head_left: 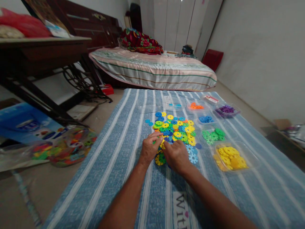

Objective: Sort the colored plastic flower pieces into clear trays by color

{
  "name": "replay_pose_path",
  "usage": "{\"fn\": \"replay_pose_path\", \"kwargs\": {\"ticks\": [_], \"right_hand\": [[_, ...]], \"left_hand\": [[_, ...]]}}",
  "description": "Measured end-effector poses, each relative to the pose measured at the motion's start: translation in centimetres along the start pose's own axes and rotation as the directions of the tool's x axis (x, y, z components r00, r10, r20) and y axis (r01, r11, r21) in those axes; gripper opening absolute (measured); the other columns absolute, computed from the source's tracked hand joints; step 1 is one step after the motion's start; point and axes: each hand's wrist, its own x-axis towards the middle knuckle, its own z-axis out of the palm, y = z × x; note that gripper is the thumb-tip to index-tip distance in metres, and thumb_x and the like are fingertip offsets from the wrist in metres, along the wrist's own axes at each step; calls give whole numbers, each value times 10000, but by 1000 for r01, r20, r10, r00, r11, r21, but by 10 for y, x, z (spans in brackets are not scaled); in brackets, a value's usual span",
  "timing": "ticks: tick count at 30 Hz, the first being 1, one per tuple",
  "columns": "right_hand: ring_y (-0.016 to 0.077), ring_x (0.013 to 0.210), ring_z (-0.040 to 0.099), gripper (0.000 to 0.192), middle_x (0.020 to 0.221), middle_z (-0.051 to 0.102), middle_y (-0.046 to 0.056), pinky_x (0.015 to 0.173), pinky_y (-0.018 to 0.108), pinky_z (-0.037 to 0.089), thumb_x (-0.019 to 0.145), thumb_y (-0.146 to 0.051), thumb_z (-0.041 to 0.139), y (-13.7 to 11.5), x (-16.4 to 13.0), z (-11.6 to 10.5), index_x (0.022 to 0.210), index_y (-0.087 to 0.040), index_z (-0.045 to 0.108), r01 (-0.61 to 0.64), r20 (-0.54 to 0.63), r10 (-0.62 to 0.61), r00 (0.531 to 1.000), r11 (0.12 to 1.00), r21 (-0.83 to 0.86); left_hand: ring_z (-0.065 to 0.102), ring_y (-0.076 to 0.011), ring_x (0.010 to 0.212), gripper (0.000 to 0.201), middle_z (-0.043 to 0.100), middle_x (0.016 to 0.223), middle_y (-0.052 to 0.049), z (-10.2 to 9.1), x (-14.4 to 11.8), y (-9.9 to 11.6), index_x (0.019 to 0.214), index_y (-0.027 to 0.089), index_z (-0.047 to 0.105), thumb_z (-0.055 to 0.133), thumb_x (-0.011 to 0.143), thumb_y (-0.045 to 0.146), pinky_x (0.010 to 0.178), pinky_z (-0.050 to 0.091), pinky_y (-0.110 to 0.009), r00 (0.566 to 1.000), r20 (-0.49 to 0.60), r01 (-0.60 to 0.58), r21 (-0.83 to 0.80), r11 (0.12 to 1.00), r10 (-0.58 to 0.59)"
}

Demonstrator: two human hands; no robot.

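Note:
A mixed pile of notched plastic discs (177, 134) in yellow, green, blue and orange lies on the striped cloth. At its near left edge is my left hand (149, 149), fingers bent and thumb pressed in; what it pinches is too small to make out. My right hand (177, 156) is closed over the near part of the pile, its fingertips around a yellow notched disc (163, 144) between the two hands. Light-blue discs (193, 154) lie just right of that hand. A yellow and a green disc (162, 158) show between my wrists.
Clear tubs on the right hold yellow discs (232, 158), green discs (213, 136), blue discs (206, 119), purple discs (226, 109) and orange discs (196, 106). Further back stands a clear tub (149, 106). On the floor at left are bags of coloured pieces (71, 146). A bed (152, 70) stands behind.

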Motion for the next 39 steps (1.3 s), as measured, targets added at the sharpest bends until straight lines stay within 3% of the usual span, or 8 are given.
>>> {"fn": "replay_pose_path", "kwargs": {"ticks": [7,13,19,23,28,34,36,39], "right_hand": [[139,537,423,307,500,487,-18,665,304,282,914,-105,460,19,-10,-19,630,-203,525,5,-155,-6,988,1000,-10],[131,528,431,281,487,460,-25,684,277,343,923,-154,510,81,-53,-73,655,-196,584,-114,-177,87,980,982,-149],[167,518,491,235,477,519,4,619,293,339,911,-284,533,130,-111,-111,770,-166,680,-360,-228,282,932,800,-480],[165,556,538,267,560,604,28,671,293,372,945,-297,491,105,-110,-99,824,-153,680,-323,-154,286,946,876,-359],[164,565,558,170,552,616,7,638,286,324,912,-240,516,45,-73,-62,886,-183,673,-208,67,223,973,962,-174],[193,667,642,211,733,727,62,683,316,304,886,-270,584,15,-41,-33,1057,-155,631,-237,450,288,845,957,-168],[192,655,641,170,728,725,65,682,323,292,905,-252,555,15,-39,-26,1021,-154,632,-235,467,293,834,955,-180],[182,605,615,140,653,693,48,675,330,272,921,-203,508,17,-43,-18,931,-161,641,-205,387,261,884,962,-180]], "left_hand": [[684,-205,1005,276,762,955,-62,3,-1,-3,600,219,626,581,851,325,977,519,-386,999,-2,-48,41,998,48],[686,-204,972,213,757,963,-54,4,0,-16,650,222,634,583,832,321,954,523,-373,990,-141,4,117,993,13],[668,-237,1021,210,750,1026,-64,7,0,-22,674,215,647,603,787,386,975,492,-382,973,-186,144,20,989,-138],[633,-262,1115,269,706,1188,-81,10,-1,-16,769,197,698,636,762,458,1001,463,-378,947,-153,252,-184,950,-281],[625,-280,1133,430,728,1127,-96,13,-3,-3,978,170,733,705,714,509,1002,456,-389,910,-55,345,-450,823,-412],[659,-264,1084,560,728,1145,-94,16,-4,12,1154,161,683,736,702,489,968,485,-372,880,14,369,-651,663,-475],[667,-262,1071,536,732,1135,-92,18,-4,14,1129,162,695,739,699,479,958,492,-365,877,15,357,-690,629,-481],[672,-257,1058,499,743,1103,-76,21,-4,15,1086,165,713,734,703,484,946,495,-353,876,1,345,-700,625,-482]]}}
